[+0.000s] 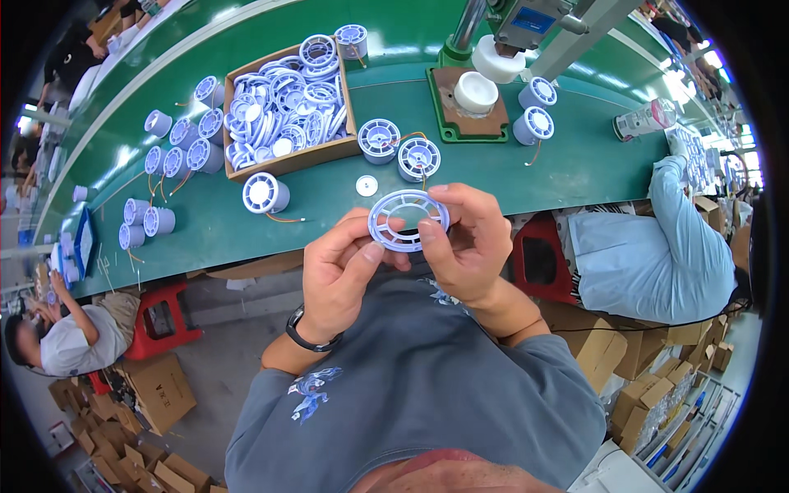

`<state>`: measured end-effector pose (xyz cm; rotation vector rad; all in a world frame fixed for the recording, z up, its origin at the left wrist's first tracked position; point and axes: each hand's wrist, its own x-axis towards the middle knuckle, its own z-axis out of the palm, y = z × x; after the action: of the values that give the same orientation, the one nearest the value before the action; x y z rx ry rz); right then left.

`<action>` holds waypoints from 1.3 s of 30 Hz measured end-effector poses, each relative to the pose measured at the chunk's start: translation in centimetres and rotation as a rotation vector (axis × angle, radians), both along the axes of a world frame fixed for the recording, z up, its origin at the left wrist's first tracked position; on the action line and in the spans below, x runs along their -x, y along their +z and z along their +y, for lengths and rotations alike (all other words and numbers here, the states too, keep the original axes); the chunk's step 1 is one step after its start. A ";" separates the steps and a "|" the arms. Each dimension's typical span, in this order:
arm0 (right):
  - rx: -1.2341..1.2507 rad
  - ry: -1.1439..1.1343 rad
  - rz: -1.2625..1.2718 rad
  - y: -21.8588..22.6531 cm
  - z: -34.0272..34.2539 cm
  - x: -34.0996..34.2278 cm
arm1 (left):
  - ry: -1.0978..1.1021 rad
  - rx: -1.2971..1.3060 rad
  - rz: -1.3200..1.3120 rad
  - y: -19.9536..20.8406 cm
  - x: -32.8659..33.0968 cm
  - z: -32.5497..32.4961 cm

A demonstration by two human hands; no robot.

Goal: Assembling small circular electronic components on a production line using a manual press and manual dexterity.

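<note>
Between my two hands, just over the table's near edge, is a pale lavender plastic ring [376, 220] with short spokes and an open centre. My left hand [337, 263] grips its left side between thumb and fingers. On the right side, my right hand [470, 242] pinches it, thumb across the front and fingers at the top. A small white disc [366, 186] lies on the table beyond the ring. Close past my hands stand two round spoked housings, one [419, 158] with a thin orange wire and another [379, 140] beside it.
A cardboard box [353, 135] full of similar lavender rings and caps stands beyond my left hand. Several wired cylinders [204, 154] stand left of it. At the back right is a green press [448, 131] with a white round seat [476, 93]. Co-workers sit at both sides.
</note>
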<state>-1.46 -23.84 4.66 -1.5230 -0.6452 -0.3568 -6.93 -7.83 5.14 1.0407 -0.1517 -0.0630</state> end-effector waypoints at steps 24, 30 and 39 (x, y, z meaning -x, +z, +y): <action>0.003 -0.085 -0.094 -2.7 2.2 0.5 | 0.065 0.233 0.051 -1.4 -0.8 -0.3; 0.115 -0.218 -0.289 -2.8 2.5 -0.1 | 0.071 0.282 0.109 -1.6 -1.1 -0.8; 0.102 -0.255 -0.369 -4.1 3.3 -0.5 | 0.052 0.362 0.156 -1.8 -1.4 -1.1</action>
<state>-0.95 -20.52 0.55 -1.6566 -0.7652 -0.8232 -5.55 -8.97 3.33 0.6743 0.0072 -0.0667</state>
